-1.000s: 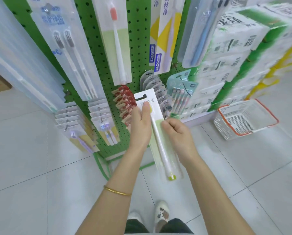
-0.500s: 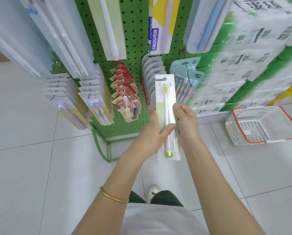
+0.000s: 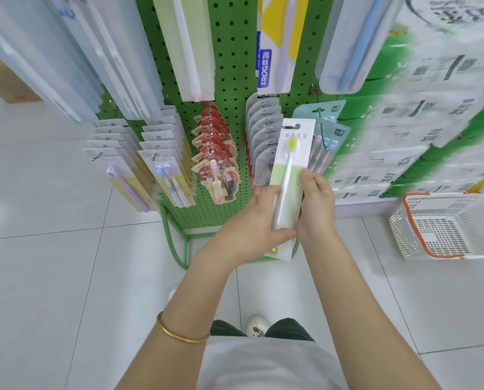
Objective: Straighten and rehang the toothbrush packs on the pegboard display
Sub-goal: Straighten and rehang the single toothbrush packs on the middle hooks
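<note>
Since half a second ago, both hands have carried the toothbrush pack (image 3: 290, 170) a little higher against the green pegboard (image 3: 235, 80), its hang-hole end now level with the grey packs (image 3: 263, 130) hanging near the board's lower right. Left hand (image 3: 253, 220) clasps the pack's lower left edge, thumb across the front near its bottom. Right hand (image 3: 316, 204) pinches the right edge midway up. Most of the pack stands upright above both grips; its bottom end pokes out below them.
</note>
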Demonstrator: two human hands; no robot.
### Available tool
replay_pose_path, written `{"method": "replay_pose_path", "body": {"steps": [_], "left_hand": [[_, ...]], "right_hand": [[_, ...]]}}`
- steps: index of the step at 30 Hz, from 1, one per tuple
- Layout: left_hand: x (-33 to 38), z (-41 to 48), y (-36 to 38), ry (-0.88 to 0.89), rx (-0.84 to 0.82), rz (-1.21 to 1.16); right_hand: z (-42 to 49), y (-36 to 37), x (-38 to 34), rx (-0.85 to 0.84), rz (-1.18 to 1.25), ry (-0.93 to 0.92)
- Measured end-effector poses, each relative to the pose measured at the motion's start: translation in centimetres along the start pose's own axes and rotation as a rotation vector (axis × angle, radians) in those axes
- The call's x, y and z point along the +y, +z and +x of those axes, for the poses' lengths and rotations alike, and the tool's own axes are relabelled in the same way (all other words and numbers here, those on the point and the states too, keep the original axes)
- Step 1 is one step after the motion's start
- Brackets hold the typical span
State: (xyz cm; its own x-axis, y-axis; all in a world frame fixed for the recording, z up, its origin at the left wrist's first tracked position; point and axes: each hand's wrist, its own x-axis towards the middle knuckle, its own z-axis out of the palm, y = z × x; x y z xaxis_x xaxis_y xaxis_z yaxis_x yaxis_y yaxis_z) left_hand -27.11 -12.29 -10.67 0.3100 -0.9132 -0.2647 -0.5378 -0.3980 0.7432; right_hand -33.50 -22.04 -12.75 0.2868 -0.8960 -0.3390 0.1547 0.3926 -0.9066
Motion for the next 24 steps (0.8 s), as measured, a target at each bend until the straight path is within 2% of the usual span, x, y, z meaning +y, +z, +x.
{"method": "replay_pose_path", "body": {"steps": [4,8,12,18,22,24], "left_hand": [[-0.5,-0.1,-0.1,-0.035,-0.131,0.031],[-0.8,0.2,-0.3,-0.026,-0.198,0.004],[-1.4,0.7,-1.2,-0.045,-0.239,0.010],[-2.4,0.5,-1.9,-0.075,-0.219,-0.201],[-3.0,0.8,-1.0,-0.143,-0.162,-0.456],[-3.1,0.9,-0.8,-0.168,-0.122,-0.490]], "right_hand": [[0.3,0.1,0.1,-0.070,0.087,0.091],[0.1,0.7,-0.2,-0.071,0.139,0.128],[0.3,0.4,-0.6,-0.112,0.133,0.093],[0.8,-0.5,-0.4,-0.053,-0.100,-0.036],[0.8,-0.7,-0.6,-0.117,-0.171,-0.065],[0.8,-0.8,-0.8,-0.165,-0.177,-0.070]]}}
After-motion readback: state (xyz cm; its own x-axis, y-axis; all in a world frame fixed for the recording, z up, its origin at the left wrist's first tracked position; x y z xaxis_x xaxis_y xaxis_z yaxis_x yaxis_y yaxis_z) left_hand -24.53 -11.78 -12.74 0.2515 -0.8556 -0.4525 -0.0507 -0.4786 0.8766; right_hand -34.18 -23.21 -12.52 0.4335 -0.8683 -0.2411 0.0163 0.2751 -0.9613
